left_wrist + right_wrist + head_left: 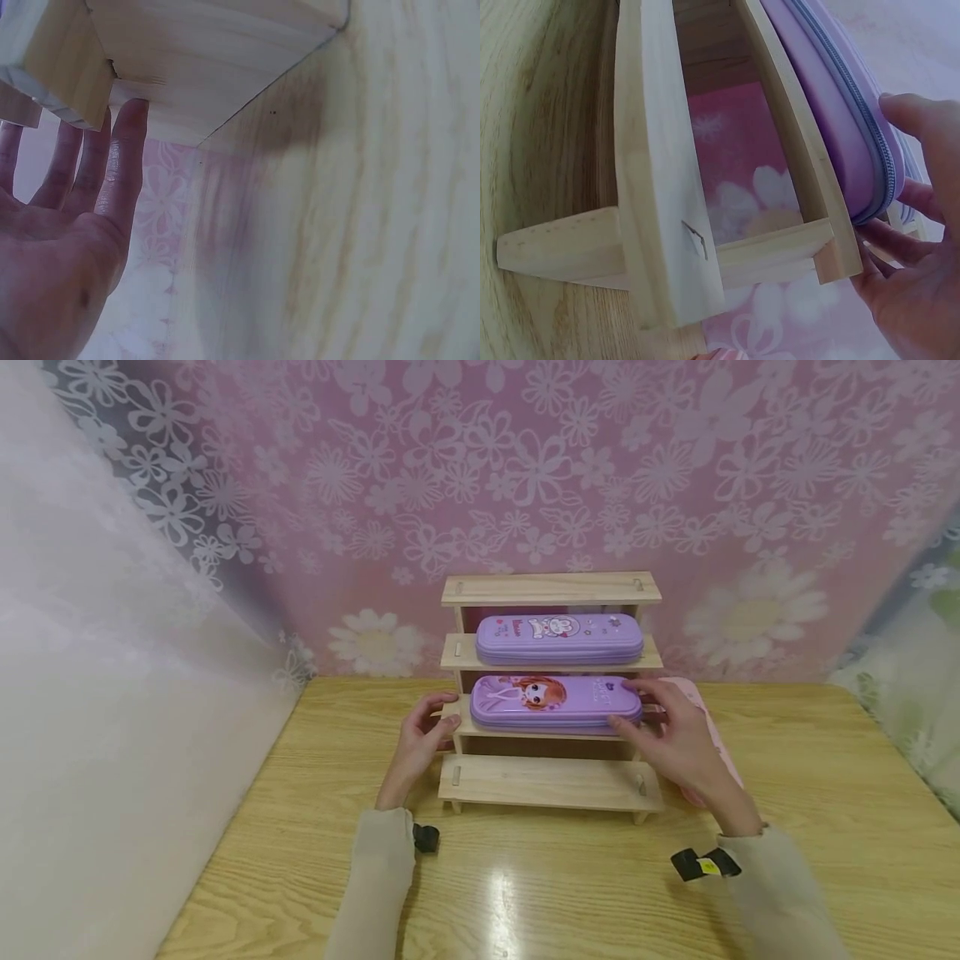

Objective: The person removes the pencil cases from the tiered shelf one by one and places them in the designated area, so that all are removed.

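The right hand (678,735) grasps the right end of a glossy purple, long rounded pencil case printed with a red-haired cartoon girl (577,697): the thumb presses its front zipped side, one finger lies over the top, and others curl about the end. This case lies lengthwise on the third board down of a pale, unpainted wooden four-step stand (551,777). The left hand (418,739) has its grip around the left end of that same board — thumb at the near side, fingers reaching behind the edge.

One step above rests a second rounded case, lilac with a white cartoon rabbit (560,637), its zipped side also facing forward. The top and bottom boards of the stand show bare wood, with small slots near their ends.

To the right of the stand, a flat pink object with rounded corners (690,692) lies partly hidden behind the right hand. The stand's feet are on the wood-grained, yellowish worktop (315,877); behind it hangs a pink-purple cloth printed with white flowers (517,468). Both forearms wear cream sleeves (381,856) — black bands sit at the wrists.
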{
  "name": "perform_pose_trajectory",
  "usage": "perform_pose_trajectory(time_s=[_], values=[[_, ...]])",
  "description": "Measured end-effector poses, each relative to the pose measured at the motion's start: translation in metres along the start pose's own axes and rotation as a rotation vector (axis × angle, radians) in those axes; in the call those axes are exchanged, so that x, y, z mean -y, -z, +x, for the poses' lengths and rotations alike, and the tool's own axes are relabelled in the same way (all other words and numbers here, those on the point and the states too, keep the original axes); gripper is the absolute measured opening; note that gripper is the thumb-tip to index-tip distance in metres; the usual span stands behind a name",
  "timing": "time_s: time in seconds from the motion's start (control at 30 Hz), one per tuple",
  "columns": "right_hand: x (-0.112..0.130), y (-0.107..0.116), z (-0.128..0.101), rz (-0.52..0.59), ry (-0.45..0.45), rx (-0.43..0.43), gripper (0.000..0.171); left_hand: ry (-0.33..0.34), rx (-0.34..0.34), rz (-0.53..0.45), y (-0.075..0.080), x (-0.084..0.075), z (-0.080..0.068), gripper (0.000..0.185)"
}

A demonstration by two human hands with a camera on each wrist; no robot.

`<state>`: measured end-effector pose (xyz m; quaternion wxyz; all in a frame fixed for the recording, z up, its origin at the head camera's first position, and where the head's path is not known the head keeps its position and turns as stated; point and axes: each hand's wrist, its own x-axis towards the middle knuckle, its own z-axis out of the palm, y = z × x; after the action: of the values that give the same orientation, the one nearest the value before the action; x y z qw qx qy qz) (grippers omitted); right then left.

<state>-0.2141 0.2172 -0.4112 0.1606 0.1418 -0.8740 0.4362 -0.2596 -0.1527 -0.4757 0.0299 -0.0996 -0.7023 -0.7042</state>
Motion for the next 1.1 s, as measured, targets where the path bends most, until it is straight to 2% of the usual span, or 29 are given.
perform_pose_trajectory(time_s=[0.13, 0.33, 0.53, 0.7, 0.93, 1.1], values=[[-0.0002, -0.0015, -0.0002, -0.027, -0.013, 0.005, 0.053, 0.002, -0.004, 0.001, 0.0000, 0.0003, 0.0000, 0.034], [-0.0002, -0.0034, -0.0030, 0.030, -0.024, 0.021, 0.049, 0.009, -0.010, -0.001, 0.0018, 0.0008, -0.0004, 0.034], [0.0039, -0.0032, -0.0048, 0.072, -0.084, 0.085, 0.061, 0.009, -0.012, 0.003, -0.0011, -0.0036, -0.0021, 0.034], [0.0053, -0.0026, -0.0050, 0.074, -0.124, 0.130, 0.068, 0.019, -0.014, 0.003, -0.0007, -0.0001, -0.0008, 0.034], [0.0040, -0.0035, -0.0058, 0.080, -0.100, 0.126, 0.074, 0.012, -0.007, -0.001, 0.0002, 0.0011, 0.0001, 0.035], [0.0044, -0.0015, -0.0081, 0.037, -0.048, 0.129, 0.081, 0.011, -0.009, 0.012, 0.0002, 0.0010, 0.0005, 0.033]])
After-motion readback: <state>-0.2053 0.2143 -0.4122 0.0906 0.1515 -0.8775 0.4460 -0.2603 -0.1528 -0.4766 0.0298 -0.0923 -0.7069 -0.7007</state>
